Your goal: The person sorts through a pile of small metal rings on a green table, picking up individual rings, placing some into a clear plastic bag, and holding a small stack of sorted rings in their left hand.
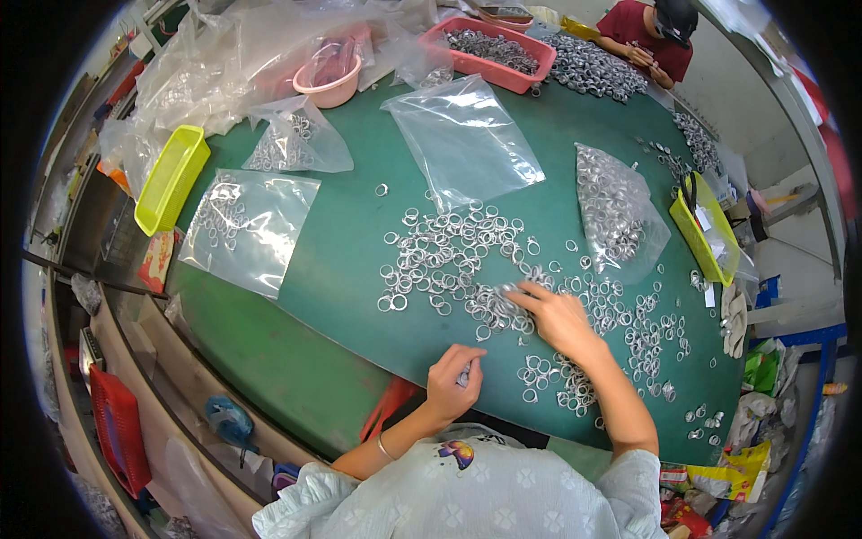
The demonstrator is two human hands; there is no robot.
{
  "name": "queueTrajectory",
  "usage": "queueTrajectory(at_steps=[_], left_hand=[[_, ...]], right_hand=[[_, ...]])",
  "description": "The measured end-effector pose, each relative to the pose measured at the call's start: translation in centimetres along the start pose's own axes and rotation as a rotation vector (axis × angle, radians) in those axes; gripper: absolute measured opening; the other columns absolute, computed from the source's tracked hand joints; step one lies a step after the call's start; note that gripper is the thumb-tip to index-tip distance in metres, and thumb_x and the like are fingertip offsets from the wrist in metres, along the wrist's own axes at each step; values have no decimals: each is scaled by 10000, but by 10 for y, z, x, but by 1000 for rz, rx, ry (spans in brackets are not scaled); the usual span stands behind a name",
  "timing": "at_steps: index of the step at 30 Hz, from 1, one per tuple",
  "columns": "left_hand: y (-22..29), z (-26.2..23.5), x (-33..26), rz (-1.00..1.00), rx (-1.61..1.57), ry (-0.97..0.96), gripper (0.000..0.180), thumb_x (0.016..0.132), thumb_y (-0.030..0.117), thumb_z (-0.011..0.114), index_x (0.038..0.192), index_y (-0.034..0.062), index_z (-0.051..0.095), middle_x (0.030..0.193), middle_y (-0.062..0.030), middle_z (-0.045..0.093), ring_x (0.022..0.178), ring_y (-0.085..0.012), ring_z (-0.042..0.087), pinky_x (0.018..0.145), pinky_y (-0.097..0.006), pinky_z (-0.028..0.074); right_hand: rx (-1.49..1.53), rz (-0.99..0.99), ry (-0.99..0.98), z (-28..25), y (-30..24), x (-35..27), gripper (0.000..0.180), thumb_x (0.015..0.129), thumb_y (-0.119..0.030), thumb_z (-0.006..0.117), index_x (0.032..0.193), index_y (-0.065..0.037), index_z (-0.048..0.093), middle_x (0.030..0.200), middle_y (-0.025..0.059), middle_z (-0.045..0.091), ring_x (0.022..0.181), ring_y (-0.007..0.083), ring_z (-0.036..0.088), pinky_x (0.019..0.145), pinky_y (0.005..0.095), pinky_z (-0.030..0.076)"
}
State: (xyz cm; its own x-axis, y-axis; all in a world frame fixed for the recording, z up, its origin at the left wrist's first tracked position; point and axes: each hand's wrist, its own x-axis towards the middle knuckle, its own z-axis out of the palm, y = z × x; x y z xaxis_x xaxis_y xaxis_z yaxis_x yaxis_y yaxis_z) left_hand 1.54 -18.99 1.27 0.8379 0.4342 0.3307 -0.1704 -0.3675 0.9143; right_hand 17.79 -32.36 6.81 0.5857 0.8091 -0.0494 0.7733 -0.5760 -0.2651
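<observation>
Many small silver metal rings [449,251] are spread in a loose heap over the green tabletop [350,314]. My right hand [558,316] reaches into the middle of them, fingers stretched out and apart, the fingertips touching the rings and slightly blurred. Close to the table's near edge, my left hand [454,382] is closed around a few silver rings, part of which show between thumb and curled fingers. More rings [575,386] lie by my right forearm. To the right of the heap stands a clear plastic bag [620,216] filled with rings.
An unfilled clear bag [467,139] lies flat beyond the heap. Bags with rings [251,225] lie at left. Yellow-green baskets [171,180] flank the table. At the back are a pink bowl [329,85], a red tray of metal parts [492,72] and a person [642,40] handling parts.
</observation>
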Motion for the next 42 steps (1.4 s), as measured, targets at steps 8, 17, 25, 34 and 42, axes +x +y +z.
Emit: queueTrajectory(at_steps=[8,17,25,34,42], left_hand=[[-3,0,-1,49,-76,-40,199,739,-107,572,889,9,628,744,-113,570,578,-212,568,519,-274,443],[-8,-5,-2,3,-127,25,214,726,-103,581,906,7,618,773,-109,581,578,-229,580,522,-294,469],[-10,-5,-2,38,-125,18,207,727,-126,558,883,-4,620,739,-104,572,557,-193,561,511,-267,441],[-11,-7,-1,15,-127,20,215,723,-101,586,912,-1,606,775,-122,571,590,-249,589,538,-302,487],[-7,-6,0,14,-116,-8,204,726,-109,576,893,-2,623,759,-115,576,576,-216,578,522,-288,465]], right_hand=[[78,46,103,-19,-10,-11,446,693,44,552,1093,-132,641,1204,44,588,768,264,661,636,348,538],[-142,-61,-78,-2,-13,-2,323,693,-21,603,1009,-71,649,1200,62,584,691,250,668,586,341,542],[-25,33,142,2,-32,61,536,708,69,516,1192,-155,573,1223,124,560,709,336,653,612,436,533],[-269,116,31,19,-9,68,522,720,20,517,1222,-119,552,1289,201,499,717,359,663,622,421,545],[-77,88,-149,-24,-25,-14,475,641,72,553,1077,-90,646,1243,137,557,753,314,670,667,377,549]])
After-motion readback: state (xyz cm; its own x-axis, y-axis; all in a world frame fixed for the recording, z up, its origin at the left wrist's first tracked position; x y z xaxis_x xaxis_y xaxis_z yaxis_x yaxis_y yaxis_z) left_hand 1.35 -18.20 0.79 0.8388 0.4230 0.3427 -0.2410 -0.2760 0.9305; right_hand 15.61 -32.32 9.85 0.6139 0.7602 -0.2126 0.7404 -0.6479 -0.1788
